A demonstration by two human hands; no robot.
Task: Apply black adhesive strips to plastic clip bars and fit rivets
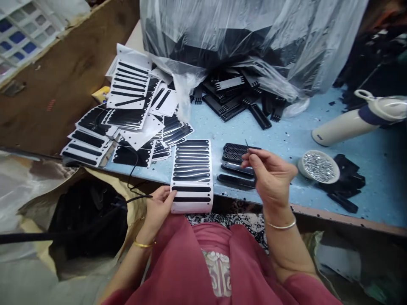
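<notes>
My left hand pinches the left edge of a white backing sheet of black strips, which overhangs the table's front edge. The strips are long with rounded ends, and the lower part of the sheet shows wider white gaps. My right hand is closed, thumb against fingertips, around a thin dark pointed piece; only its narrow end shows. Just left of and beneath these fingers, several long black plastic parts lie in a column on the blue table. One of them, a black part with a meshed face, is near the top.
Piled strip sheets lie at left. Black plastic pieces spill from a clear plastic bag at the back. To the right are a bowl of small metal pieces, black parts and a bottle. An open sack stands lower left.
</notes>
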